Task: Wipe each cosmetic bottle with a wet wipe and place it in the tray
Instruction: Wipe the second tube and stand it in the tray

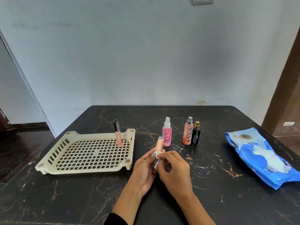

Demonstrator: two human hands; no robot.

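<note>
I can read only a fragment of print: white letters "mee" on the near-left corner of the blue wet wipe pack, which lies flat well to the right of my hands, a tuft of white wipe sticking out of its top. The labels on the bottles are too small to make out.

My left hand has its fingers curled round the dark cap end of a peach gloss tube. The tube's long axis runs nearly upright, tilted slightly, with its clear peach end pointing up and away from me. My right hand pinches a small white wet wipe against the tube's middle, fingers bent round it.

Just beyond my hands stands a pink spray bottle. Further right of it stand an orange spray bottle and a small black perfume bottle, touching or nearly so.

Left of my hands sits the cream slotted tray, with a second gloss tube standing upright in its far right corner, black cap up.
</note>
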